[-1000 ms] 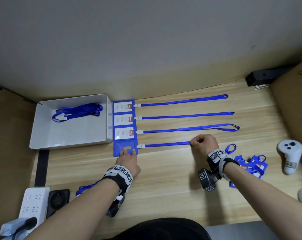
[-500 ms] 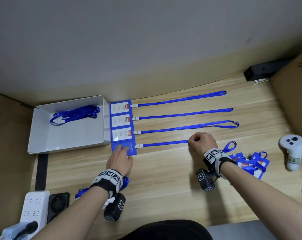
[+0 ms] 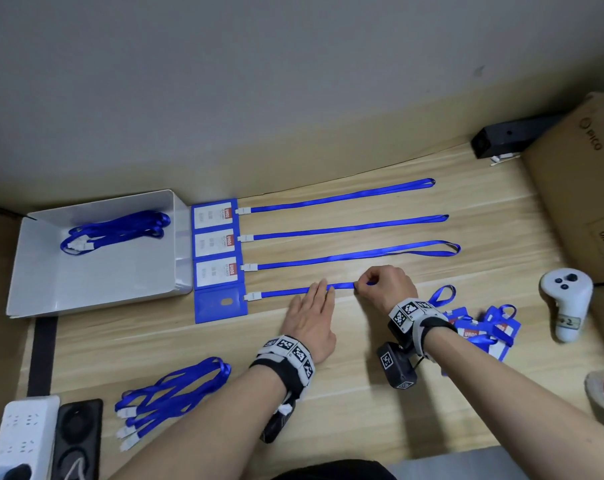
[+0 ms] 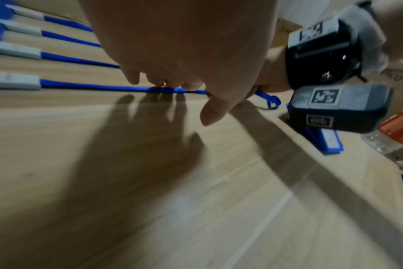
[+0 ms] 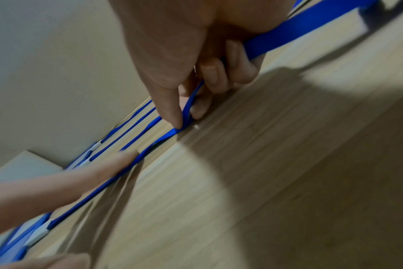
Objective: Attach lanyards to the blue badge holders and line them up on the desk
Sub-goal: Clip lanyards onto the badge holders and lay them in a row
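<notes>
1. The left hand (image 3: pixel 311 320) had left the fourth badge holder (image 3: pixel 220 304), which it pressed a second earlier, and lay flat farther right with straight fingers on that holder's lanyard (image 3: pixel 286 292).
2. The right hand (image 3: pixel 385 289) stayed where it had been, thumb and forefinger pinching the same lanyard just beside the left fingertips; the right wrist view confirmed the pinch on the strap (image 5: pixel 184 112).
3. The strap lay straight from its white clip (image 3: pixel 252 296) to the left hand. Its far loop (image 3: pixel 442 294) emerged past the right wrist, not yet laid flat.
4. The fourth holder sat face down on the counter (image 3: pixel 328 393), directly below three finished holders (image 3: pixel 215 242) whose lanyards ran out in parallel beside a white tray (image 3: pixel 13 292).
5. Judgement: attachment of the fourth set appeared done; the shift of the left hand suggested the work had passed to smoothing the strap into line.
6. Remaining stock: loose lanyards (image 3: pixel 168 396) at the near left, more in the tray, and a pile of holders (image 3: pixel 480 327) behind the right wrist. The task looked roughly half complete.
</notes>
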Demonstrator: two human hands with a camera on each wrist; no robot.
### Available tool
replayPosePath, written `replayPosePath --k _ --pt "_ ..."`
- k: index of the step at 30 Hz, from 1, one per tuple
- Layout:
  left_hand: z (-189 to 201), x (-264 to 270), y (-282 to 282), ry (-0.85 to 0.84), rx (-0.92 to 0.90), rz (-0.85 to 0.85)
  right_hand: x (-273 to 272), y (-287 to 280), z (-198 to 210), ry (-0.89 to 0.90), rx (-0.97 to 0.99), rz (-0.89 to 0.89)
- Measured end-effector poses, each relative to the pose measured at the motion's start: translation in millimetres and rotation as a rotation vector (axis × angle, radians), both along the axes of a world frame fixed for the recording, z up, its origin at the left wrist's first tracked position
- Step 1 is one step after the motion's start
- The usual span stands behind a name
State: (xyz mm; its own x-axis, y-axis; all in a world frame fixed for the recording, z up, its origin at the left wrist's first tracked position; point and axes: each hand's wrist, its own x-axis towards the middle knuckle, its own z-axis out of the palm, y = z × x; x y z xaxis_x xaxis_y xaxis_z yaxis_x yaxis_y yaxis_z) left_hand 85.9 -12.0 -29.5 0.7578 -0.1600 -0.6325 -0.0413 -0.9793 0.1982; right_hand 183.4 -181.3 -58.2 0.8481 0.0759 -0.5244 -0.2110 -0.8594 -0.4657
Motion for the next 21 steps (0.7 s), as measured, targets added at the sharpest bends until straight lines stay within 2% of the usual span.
replayPosePath --k 4,10,15,18,21 --pt "-9.2 -5.4 -2.3 0.008 0.075 -0.036 5.4 -7.2 -0.4 0.033 -0.041 0.089" --pt "-1.6 2.7 -0.8 0.066 0.063 -0.049 17.1 -48.4 7.2 0.154 0.148 0.18" --pt "1.4 5.9 -7.2 0.119 0.085 -0.029 24.3 -72.2 23.1 0.132 0.18 0.191" --pt "3.0 9.5 -8.5 0.155 0.095 -0.028 28.0 -88.7 28.4 0.107 0.151 0.154" --pt "4.4 11.7 -8.2 0.173 0.096 -0.034 30.9 -106.1 32.0 0.103 0.032 0.106"
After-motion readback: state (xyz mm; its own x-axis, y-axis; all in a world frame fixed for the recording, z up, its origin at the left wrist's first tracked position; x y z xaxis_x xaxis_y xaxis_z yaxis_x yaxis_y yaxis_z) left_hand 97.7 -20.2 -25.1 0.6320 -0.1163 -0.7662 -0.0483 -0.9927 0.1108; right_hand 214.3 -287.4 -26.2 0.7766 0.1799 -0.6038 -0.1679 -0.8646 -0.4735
